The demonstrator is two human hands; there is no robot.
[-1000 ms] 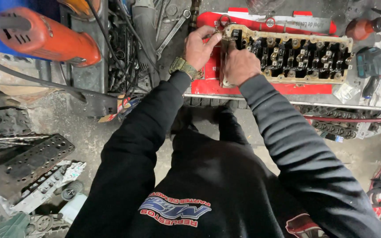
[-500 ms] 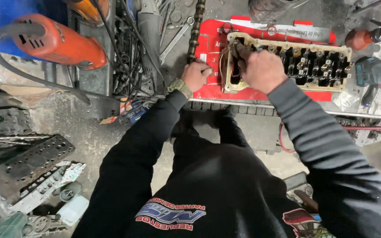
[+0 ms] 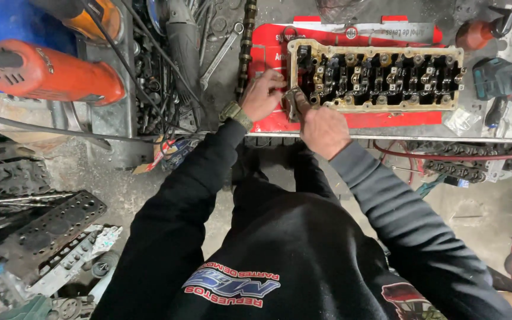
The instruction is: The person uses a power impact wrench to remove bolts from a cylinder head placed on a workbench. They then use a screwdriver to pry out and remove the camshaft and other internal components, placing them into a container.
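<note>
I see my right hand (image 3: pixel 325 127) gripping a metal tool (image 3: pixel 293 102) at the cylinder head's (image 3: pixel 376 77) left end on the bench (image 3: pixel 226 71); my left hand (image 3: pixel 263 93), fingers curled, touches the tool.

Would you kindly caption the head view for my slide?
Both hands, left hand and right hand, grip a metal tool beside a cylinder head.

Two hands at work here, left hand (image 3: pixel 261 95) and right hand (image 3: pixel 322 127). One cylinder head (image 3: pixel 380 77) on one red sheet (image 3: pixel 271 50). One camshaft (image 3: pixel 246 41) far left of it, one open spanner (image 3: pixel 220 54). One orange power tool (image 3: pixel 48 74), one teal tool (image 3: pixel 496 77) right. One perforated plate (image 3: pixel 48 228) on the floor.
</note>
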